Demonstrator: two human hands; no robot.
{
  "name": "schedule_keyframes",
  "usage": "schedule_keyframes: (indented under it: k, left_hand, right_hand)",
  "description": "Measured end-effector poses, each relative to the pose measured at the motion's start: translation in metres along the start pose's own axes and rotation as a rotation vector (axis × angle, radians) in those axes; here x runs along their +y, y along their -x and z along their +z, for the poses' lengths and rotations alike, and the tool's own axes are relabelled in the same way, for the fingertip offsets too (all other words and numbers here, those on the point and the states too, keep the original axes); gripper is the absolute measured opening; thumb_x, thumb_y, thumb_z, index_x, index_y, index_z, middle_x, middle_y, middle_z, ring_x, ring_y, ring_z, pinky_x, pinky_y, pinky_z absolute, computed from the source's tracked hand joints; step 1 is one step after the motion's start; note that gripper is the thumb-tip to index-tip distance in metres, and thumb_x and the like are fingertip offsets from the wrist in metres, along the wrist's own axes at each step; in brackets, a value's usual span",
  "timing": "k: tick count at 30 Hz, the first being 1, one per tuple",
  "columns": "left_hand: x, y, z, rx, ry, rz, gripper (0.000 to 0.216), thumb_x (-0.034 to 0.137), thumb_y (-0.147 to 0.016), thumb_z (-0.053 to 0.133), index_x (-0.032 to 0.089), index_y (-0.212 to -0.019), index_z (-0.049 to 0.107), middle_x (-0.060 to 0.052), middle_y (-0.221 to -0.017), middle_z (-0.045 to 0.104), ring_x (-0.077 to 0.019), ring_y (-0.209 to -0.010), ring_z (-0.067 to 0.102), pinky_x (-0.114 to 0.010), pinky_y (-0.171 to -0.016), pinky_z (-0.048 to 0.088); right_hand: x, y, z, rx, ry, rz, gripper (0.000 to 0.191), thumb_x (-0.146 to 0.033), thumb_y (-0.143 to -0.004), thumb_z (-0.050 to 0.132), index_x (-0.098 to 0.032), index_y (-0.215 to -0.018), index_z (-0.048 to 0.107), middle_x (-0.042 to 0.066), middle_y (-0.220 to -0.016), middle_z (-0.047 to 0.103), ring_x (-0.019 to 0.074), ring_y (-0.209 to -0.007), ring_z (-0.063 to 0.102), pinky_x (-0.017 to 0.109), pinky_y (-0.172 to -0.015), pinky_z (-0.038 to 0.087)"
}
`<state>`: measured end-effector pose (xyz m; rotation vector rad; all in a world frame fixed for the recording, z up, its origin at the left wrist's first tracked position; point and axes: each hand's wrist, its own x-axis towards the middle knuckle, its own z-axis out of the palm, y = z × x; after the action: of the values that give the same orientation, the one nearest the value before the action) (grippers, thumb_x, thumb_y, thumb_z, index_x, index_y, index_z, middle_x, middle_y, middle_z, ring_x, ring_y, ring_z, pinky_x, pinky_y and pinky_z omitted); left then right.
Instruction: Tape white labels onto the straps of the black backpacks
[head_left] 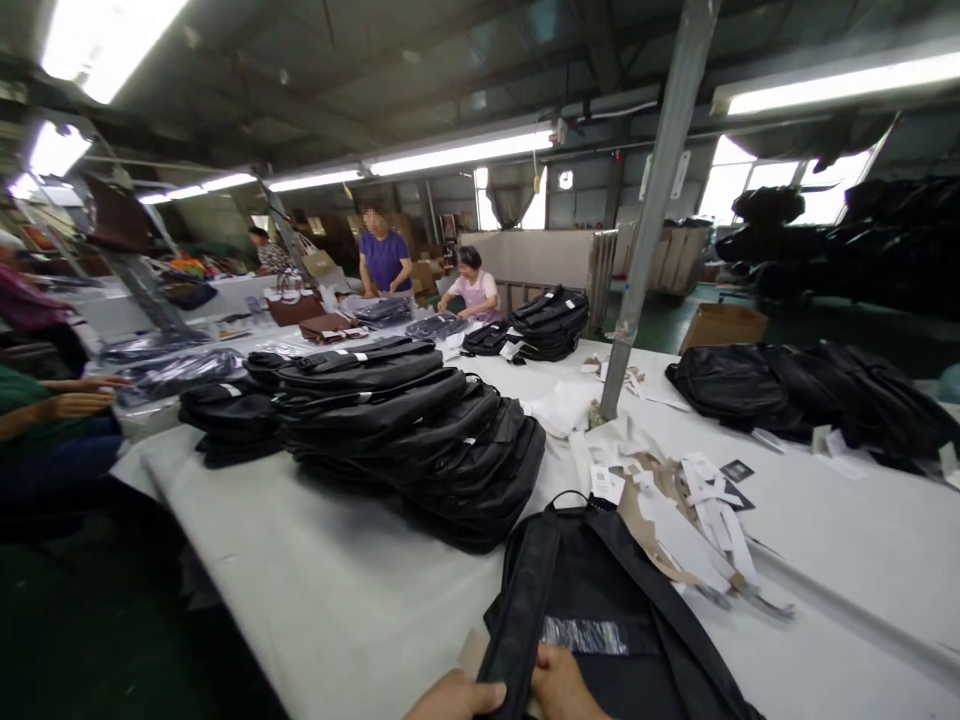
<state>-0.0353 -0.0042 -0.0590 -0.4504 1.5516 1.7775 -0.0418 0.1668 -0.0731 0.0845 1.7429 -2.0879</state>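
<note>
A black backpack [600, 590] lies on the white table right in front of me, its strap side up and its top loop pointing away. A strip of shiny clear plastic [585, 636] crosses its back panel. My left hand [459, 694] is closed around the lower part of the left shoulder strap [523, 610], thumb on top. At the inner edge of the same strap my right hand [564, 684] is closed, its curled fingers touching it; their tips are hidden. A piece of beige card or paper [472, 652] shows beside the strap. A white tag [606, 484] lies by the loop.
A large pile of black backpacks [412, 440] leans across the table's middle. Paper and tan scraps [686, 520] lie right of my backpack, near a metal post [652, 220]. More black bags [810, 395] sit at right. Co-workers are at the far side and left edge.
</note>
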Motion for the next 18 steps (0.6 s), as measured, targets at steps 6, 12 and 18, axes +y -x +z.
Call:
schedule_keyframes:
  k: [6,12,18]
  left_hand:
    - [0.019,0.027,0.021,0.054,0.023,-0.108,0.032,0.034,-0.057,0.079,0.015,-0.078,0.065,-0.010,-0.068,0.070,-0.0241,-0.060,0.065,-0.037,-0.063,0.055]
    - [0.026,0.028,0.014,0.021,0.043,-0.153,0.033,0.029,-0.058,0.084,0.013,-0.078,0.064,-0.009,-0.066,0.071,-0.0226,-0.057,0.066,-0.032,-0.057,0.054]
    - [0.026,0.032,0.027,0.048,-0.042,-0.061,0.031,0.027,-0.062,0.080,0.010,-0.085,0.069,-0.010,-0.072,0.073,-0.0241,-0.065,0.068,-0.033,-0.064,0.054]
  right_hand:
    - [-0.017,0.017,-0.007,0.063,0.032,0.146,0.031,-0.045,-0.063,0.079,-0.017,-0.062,0.065,0.001,-0.060,0.059,0.0186,-0.064,0.062,0.033,-0.071,0.054]
    - [-0.053,0.028,-0.058,-0.070,0.339,0.375,0.026,-0.013,-0.063,0.077,-0.014,-0.088,0.068,-0.005,-0.060,0.060,0.0088,-0.053,0.052,0.019,-0.054,0.042]
    - [-0.093,0.005,-0.039,-0.079,0.289,0.303,0.022,-0.008,-0.069,0.073,-0.013,-0.088,0.064,-0.005,-0.056,0.059,0.0075,-0.048,0.052,0.017,-0.047,0.041]
